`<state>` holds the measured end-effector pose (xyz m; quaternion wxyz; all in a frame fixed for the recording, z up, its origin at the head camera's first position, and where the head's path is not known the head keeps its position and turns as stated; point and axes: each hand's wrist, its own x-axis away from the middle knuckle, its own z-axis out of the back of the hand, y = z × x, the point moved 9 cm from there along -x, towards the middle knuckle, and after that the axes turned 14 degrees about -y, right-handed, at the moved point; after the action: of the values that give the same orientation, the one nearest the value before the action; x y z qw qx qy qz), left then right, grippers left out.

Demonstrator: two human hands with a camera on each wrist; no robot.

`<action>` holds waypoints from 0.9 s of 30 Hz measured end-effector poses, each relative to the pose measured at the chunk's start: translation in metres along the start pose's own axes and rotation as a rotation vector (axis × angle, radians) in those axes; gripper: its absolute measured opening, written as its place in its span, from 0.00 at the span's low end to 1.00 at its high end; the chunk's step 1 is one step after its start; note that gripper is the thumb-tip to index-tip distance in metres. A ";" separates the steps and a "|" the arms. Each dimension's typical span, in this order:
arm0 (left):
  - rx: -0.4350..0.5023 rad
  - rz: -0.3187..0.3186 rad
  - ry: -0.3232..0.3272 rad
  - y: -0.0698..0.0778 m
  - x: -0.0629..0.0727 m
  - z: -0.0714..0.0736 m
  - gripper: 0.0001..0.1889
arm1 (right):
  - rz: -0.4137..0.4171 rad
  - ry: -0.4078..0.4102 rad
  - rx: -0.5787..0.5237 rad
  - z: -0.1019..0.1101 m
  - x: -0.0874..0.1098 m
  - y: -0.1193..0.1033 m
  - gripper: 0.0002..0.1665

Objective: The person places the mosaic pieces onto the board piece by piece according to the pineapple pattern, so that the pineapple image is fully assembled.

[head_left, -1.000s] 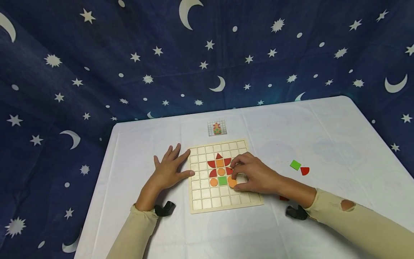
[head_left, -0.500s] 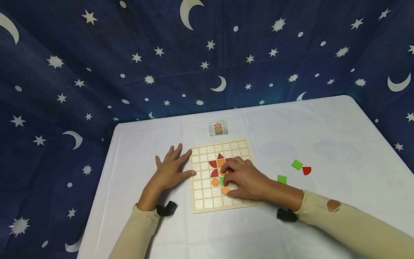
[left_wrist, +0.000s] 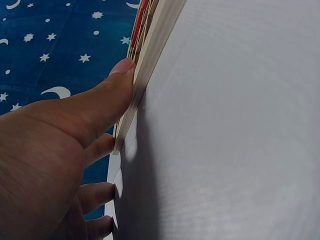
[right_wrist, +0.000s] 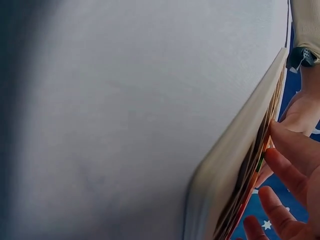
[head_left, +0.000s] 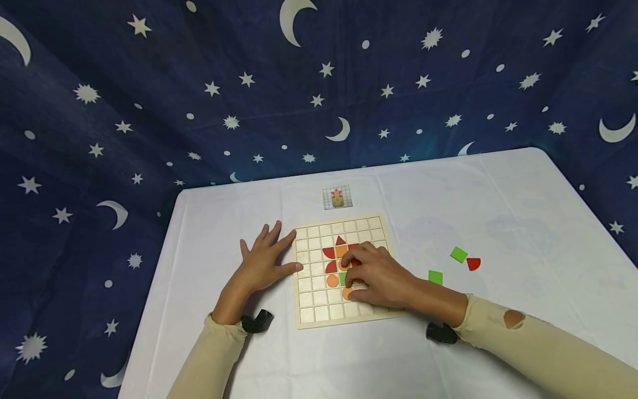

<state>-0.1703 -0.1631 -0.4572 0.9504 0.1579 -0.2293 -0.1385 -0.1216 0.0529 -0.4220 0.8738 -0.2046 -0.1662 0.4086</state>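
In the head view, the right hand (head_left: 381, 277) is over the middle of the pale wooden grid board (head_left: 311, 316), fingers curled. It pinches an orange disc (head_left: 346, 293) between thumb and fingers, just below a partly covered green square (head_left: 343, 279). My left hand (head_left: 261, 263) lies spread at the board's left side, its thumb (left_wrist: 117, 82) resting on the edge in the left wrist view. On the board are a red triangle (head_left: 340, 240), an orange square (head_left: 341, 251), red quarter-circle pieces (head_left: 331, 267) and another orange disc (head_left: 332, 281). The right hand hides several pieces.
A small picture card (head_left: 337, 197) lies beyond the board. Two loose green squares, one nearer (head_left: 436, 277) and one farther (head_left: 459, 254), lie on the white tablecloth (head_left: 498, 221) at right, beside a red quarter-circle (head_left: 473, 264). A starry curtain (head_left: 249, 138) hangs behind.
My right hand has shifted left and nearer with the orange disc, then stayed almost still. A green square beside the forearm has come into sight. The left hand keeps its place.
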 end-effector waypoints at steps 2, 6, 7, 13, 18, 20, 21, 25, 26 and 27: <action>0.002 0.001 -0.001 0.000 0.000 0.000 0.45 | -0.001 0.004 -0.003 0.001 0.000 0.000 0.07; 0.006 0.005 0.002 -0.001 -0.001 0.000 0.46 | -0.009 0.014 0.003 0.003 0.000 0.000 0.07; 0.006 0.006 0.002 0.000 -0.001 0.000 0.46 | -0.013 0.014 0.001 0.003 0.000 0.001 0.07; 0.008 0.007 0.003 -0.001 -0.002 0.000 0.46 | -0.068 -0.012 -0.053 0.010 0.006 0.011 0.05; 0.003 0.008 -0.001 -0.001 -0.002 -0.001 0.46 | -0.150 0.039 -0.066 0.035 0.024 0.033 0.05; 0.004 0.009 -0.004 -0.002 -0.002 -0.002 0.46 | -0.191 0.067 -0.059 0.047 0.036 0.047 0.05; 0.005 0.009 -0.005 -0.002 -0.002 -0.002 0.46 | -0.213 0.079 -0.052 0.053 0.042 0.055 0.05; 0.010 0.007 -0.006 -0.002 -0.002 -0.003 0.46 | -0.284 0.105 -0.017 0.075 0.070 0.086 0.06; 0.011 0.007 -0.006 -0.002 -0.002 -0.003 0.46 | -0.294 0.104 -0.006 0.080 0.077 0.093 0.06; 0.011 0.006 -0.006 -0.003 -0.002 -0.003 0.46 | -0.306 0.097 0.004 0.083 0.083 0.101 0.07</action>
<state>-0.1712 -0.1641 -0.4615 0.9493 0.1620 -0.2332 -0.1348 -0.1740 0.1954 -0.3897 0.9333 -0.1944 -0.1522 0.2608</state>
